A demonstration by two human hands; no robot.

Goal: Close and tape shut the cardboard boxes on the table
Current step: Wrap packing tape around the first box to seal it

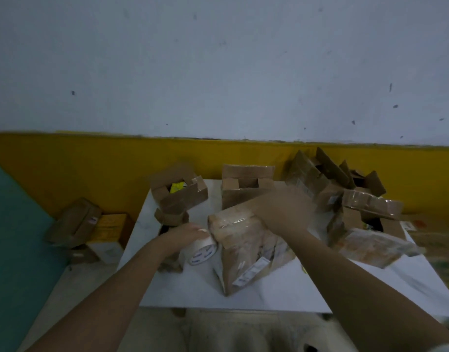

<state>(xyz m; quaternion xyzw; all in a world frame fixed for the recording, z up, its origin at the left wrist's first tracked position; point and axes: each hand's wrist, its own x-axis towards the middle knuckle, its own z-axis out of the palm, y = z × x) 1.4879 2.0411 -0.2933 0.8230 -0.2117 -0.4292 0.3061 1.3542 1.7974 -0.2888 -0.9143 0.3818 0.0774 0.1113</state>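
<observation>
- Cardboard box (243,245), glossy with tape, lies mid-table on the white table (269,293), its closed top tilted.
- Left hand (182,236) curls round the tape roll (200,252), held against the box's left end.
- Right hand (281,212) rests on the box's far top; it is blurred, so I cannot tell its grip.
- Open boxes (179,193) stand along the far edge.

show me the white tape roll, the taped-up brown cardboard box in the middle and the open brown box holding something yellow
white tape roll (201,252): head view, its printed side
taped-up brown cardboard box (243,248): head view, its near face
open brown box (185,200): head view, its front wall
</observation>
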